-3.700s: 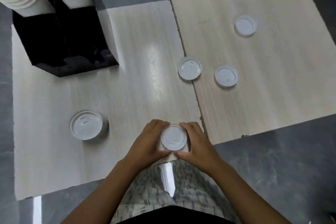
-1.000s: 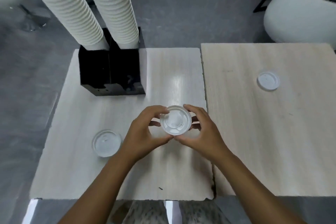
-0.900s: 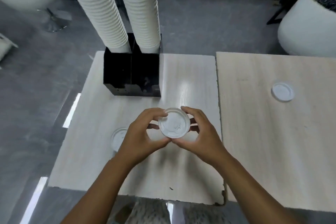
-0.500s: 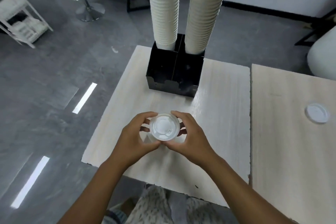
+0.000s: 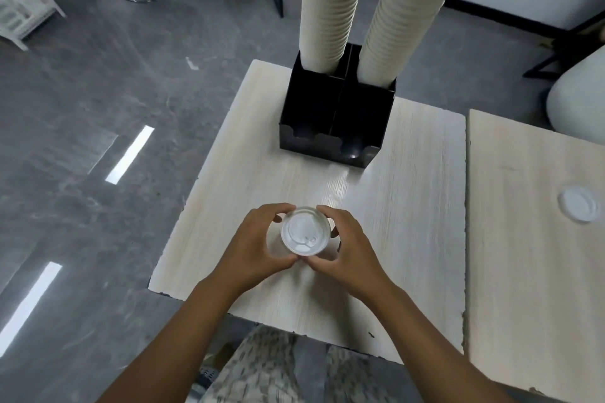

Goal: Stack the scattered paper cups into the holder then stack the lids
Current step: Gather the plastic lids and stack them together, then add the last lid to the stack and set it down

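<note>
Lid stack (image 5: 305,230) held above the left table (image 5: 409,206), left hand (image 5: 258,247) and right hand (image 5: 348,247) fingers curled round its rim. Black holder (image 5: 337,121) behind carries two cup stacks (image 5: 330,3). Single lid (image 5: 577,204) lies on the right table (image 5: 530,271).

Both forearms come up from the bottom edge of the view and meet near the middle. They are bare, with no sleeves visible. The left hand (image 5: 253,247) has its fingers curled around the left side of a stack of lids (image 5: 305,231), with the thumb low at the near edge and the index finger bent over the far edge. The right hand (image 5: 352,247) mirrors it on the right side: the thumb meets the left thumb at the near edge and the fingers wrap the far side. The backs of both hands face the camera. The two wrists are straight, and the forearms spread apart toward the body.
</note>
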`<action>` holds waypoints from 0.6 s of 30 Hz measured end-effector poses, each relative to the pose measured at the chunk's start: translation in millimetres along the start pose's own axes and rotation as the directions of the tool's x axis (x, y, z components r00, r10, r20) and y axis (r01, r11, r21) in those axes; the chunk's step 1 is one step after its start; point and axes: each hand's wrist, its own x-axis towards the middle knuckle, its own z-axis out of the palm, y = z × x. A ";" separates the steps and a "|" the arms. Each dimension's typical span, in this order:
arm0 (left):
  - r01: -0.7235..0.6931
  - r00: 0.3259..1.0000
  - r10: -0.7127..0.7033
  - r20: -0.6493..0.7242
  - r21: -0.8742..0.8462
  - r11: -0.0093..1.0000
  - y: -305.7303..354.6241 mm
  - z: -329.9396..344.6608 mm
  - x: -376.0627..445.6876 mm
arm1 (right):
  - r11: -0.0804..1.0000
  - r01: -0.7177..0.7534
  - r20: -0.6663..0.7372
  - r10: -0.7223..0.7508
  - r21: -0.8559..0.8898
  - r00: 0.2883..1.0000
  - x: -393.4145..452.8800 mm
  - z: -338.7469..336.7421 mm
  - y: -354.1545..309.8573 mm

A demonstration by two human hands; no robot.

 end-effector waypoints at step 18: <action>-0.147 0.986 0.137 0.091 0.118 0.982 22.6 -21.6 5.7 | 0.995 -0.052 -0.073 0.059 0.084 0.996 -35.8 -27.7 11.0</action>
